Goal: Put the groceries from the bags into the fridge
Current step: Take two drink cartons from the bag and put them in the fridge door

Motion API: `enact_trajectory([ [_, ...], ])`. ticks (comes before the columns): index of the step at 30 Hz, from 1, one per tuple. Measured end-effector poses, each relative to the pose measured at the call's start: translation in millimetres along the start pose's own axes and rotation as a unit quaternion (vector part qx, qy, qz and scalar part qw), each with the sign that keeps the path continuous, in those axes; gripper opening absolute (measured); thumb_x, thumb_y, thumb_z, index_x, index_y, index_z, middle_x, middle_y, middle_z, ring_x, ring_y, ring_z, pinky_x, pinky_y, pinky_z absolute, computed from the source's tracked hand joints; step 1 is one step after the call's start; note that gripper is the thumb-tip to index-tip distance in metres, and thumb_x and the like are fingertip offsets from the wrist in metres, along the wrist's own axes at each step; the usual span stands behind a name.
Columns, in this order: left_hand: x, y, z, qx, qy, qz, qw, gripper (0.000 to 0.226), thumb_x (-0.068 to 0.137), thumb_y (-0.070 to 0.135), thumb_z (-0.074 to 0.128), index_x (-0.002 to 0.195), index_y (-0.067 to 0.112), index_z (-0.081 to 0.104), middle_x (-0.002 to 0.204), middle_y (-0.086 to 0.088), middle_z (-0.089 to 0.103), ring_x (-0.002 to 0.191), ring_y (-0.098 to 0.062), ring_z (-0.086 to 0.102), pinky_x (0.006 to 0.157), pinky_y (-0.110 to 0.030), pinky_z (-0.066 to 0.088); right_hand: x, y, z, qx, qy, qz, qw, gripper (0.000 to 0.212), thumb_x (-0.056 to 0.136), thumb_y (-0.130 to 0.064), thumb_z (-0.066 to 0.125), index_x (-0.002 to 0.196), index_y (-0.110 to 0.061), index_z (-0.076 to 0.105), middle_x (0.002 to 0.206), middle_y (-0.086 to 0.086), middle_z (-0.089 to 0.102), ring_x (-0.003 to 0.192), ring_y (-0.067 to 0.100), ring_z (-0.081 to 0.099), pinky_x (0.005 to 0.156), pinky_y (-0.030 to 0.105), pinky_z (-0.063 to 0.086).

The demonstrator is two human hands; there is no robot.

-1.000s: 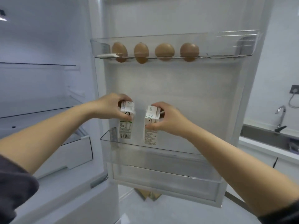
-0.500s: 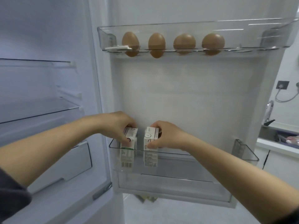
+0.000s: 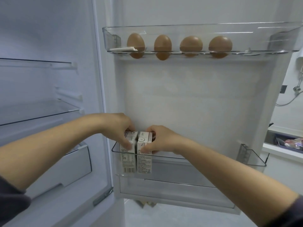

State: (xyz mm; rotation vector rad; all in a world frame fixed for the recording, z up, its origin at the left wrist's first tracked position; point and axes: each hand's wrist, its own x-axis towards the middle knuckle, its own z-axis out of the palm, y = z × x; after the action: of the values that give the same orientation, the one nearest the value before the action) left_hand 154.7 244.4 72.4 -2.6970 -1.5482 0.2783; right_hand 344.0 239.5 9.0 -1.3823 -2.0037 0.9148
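Cartons (image 3: 144, 163) hog the left end of the door bin (image 3: 172, 171), but it's wide open to their right, with plenty of headroom under the egg shelf (image 3: 246, 40).

You've lowered both — left hand (image 3: 118, 128) and right hand (image 3: 159, 140) closed in. Under your fingers, left carton (image 3: 128, 161) and right carton (image 3: 145, 163) now stand inside the door bin (image 3: 255, 161), sides touching.
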Motion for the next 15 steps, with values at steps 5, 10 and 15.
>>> enact_trajectory([
  [5, -3, -1, 2, -0.007, -0.001, 0.009, 1.0, 0.037, 0.073, 0.052, 0.072, 0.104, 0.032, 0.067, 0.09, 0.009, 0.067, 0.084, -0.011, 0.062, 0.077, -0.035, 0.054, -2, 0, -1, 0.032, -0.016, 0.001, 0.999, 0.057, 0.069, -0.006, 0.086, 0.118, -0.008, 0.056, 0.107, 0.013, 0.066, 0.097, 0.027, 0.068, 0.079, 0.042, 0.061],
  [10, -5, -5, 12, -0.029, 0.022, 0.018, 0.999, 0.037, 0.074, 0.052, 0.069, 0.106, 0.035, 0.064, 0.092, 0.01, 0.065, 0.085, -0.01, 0.061, 0.077, -0.037, 0.054, -6, 2, 0, 0.051, -0.018, 0.001, 0.999, 0.053, 0.071, -0.008, 0.085, 0.116, -0.009, 0.058, 0.109, 0.014, 0.067, 0.101, 0.028, 0.068, 0.083, 0.045, 0.059],
  [15, -10, -7, 17, -0.034, 0.037, 0.027, 0.998, 0.037, 0.075, 0.057, 0.064, 0.106, 0.036, 0.061, 0.094, 0.012, 0.062, 0.088, -0.009, 0.059, 0.078, -0.04, 0.054, -9, 1, 2, 0.072, -0.011, 0.006, 0.997, 0.051, 0.073, -0.009, 0.084, 0.117, -0.009, 0.06, 0.108, 0.013, 0.068, 0.102, 0.029, 0.068, 0.082, 0.045, 0.06],
])
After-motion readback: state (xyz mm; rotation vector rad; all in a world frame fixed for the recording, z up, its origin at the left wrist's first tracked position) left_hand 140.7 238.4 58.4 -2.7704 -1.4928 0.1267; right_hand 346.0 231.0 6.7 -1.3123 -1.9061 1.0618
